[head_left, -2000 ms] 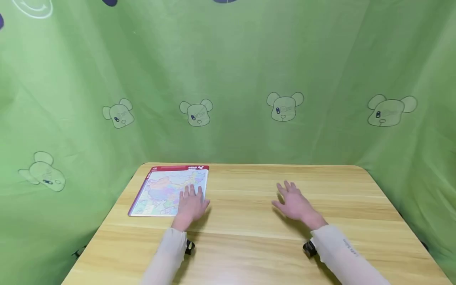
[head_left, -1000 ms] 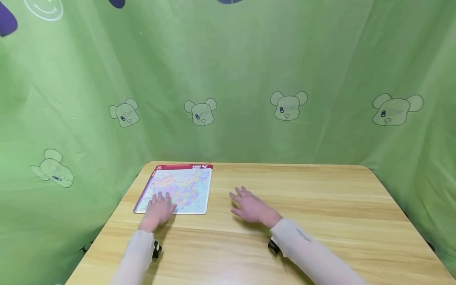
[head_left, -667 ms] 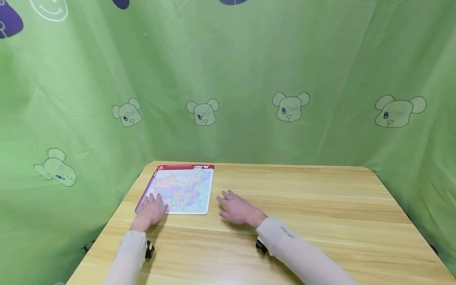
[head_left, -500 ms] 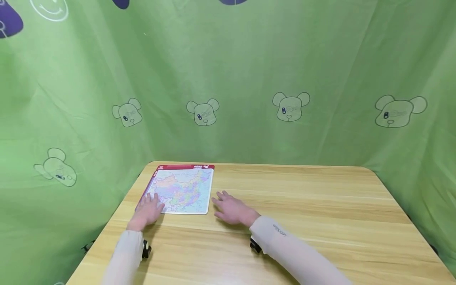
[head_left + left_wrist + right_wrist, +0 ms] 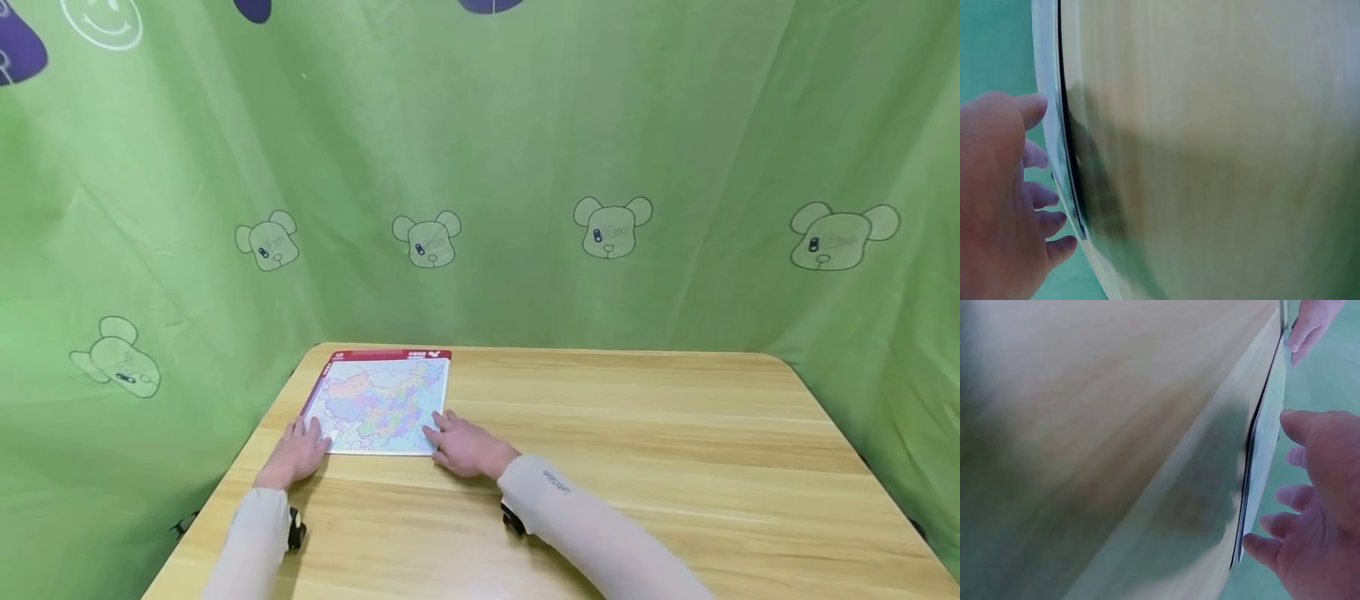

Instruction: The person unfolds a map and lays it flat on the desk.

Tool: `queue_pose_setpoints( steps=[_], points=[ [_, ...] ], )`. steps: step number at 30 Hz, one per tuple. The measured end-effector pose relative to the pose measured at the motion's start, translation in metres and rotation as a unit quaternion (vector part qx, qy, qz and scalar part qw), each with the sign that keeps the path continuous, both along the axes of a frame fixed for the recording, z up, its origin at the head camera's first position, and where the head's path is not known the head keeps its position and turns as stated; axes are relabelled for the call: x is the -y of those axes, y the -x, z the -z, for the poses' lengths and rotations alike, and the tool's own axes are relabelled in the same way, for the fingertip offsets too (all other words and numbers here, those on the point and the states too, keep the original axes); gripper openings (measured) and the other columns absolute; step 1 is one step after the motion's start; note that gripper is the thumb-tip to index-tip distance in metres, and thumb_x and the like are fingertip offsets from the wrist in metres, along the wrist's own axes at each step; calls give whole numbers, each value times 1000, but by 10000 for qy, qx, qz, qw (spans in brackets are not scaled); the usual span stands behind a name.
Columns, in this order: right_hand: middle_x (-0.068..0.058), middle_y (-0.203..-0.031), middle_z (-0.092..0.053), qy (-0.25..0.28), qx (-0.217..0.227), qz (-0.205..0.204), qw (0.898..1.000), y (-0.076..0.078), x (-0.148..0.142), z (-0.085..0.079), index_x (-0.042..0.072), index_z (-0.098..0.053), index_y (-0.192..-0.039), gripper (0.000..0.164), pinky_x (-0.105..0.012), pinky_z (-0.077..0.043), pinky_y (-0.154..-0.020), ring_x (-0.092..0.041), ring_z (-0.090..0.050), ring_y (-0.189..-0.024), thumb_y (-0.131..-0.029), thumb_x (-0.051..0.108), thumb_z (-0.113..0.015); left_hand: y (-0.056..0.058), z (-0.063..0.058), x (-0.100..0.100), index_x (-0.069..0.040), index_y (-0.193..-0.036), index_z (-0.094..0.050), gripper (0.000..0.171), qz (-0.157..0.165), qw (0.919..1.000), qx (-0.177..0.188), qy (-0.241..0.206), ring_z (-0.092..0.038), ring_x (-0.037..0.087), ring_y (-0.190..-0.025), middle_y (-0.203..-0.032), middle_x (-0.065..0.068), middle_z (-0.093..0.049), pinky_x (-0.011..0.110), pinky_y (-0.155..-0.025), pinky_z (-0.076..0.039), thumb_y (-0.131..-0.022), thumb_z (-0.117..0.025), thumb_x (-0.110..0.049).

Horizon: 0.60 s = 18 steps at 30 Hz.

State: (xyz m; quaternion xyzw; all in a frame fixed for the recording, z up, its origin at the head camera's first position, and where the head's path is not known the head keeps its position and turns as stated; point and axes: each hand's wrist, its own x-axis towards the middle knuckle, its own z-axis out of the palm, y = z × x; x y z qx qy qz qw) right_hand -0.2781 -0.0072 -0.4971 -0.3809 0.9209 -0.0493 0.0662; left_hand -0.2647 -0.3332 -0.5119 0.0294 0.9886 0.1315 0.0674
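A flat map board [image 5: 375, 408], with a red band along its far side and a coloured map on white, lies on the table's far left part. My left hand [image 5: 296, 452] is at its near left corner, fingers apart over the edge. At the near right corner is my right hand [image 5: 467, 447], its fingertips overlapping the board's right edge. In the left wrist view the thumb [image 5: 1034, 110] reaches the board's thin edge [image 5: 1063, 125] with the other fingers spread. The right wrist view shows spread, slightly bent fingers beside the board's edge [image 5: 1259, 450].
The wooden table [image 5: 637, 433] stretches to the right, its corners rounded. A green curtain [image 5: 517, 150] printed with bear heads hangs behind it and along both sides. Each wrist carries a small black camera, such as the right one [image 5: 513, 520].
Both hands have moved left to the board: the left from over the map to its near left corner, the right from the bare table to its right edge. The view has shifted slightly.
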Motion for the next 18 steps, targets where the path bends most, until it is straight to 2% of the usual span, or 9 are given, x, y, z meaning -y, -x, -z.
queue_pose_setpoints(
  steps=[8, 18],
  points=[
    [-15, -153, -23, -277, -77, -114, 9995, 3, 9, 8, 16, -34, -148, 49, -42, -24, -112, -37, -23, -138, -102, 33, -39, 1, 2, 6, 16, -142, -18, 65, 9, 10000, 70, -6, -6, 58, -132, -144, 42, -7, 63, -108, -9, -102, -33, -33],
    [-14, -152, -27, -458, -105, -215, 9987, 3, 14, 12, 22, -39, -146, 45, -43, -27, -111, -38, -28, -136, -102, 31, -40, 2, 4, 10, 17, -141, -21, 65, 66, 9996, 281, 70, -7, 57, -132, -144, 41, -9, 64, -107, -14, -102, -35, -33]
  ],
)
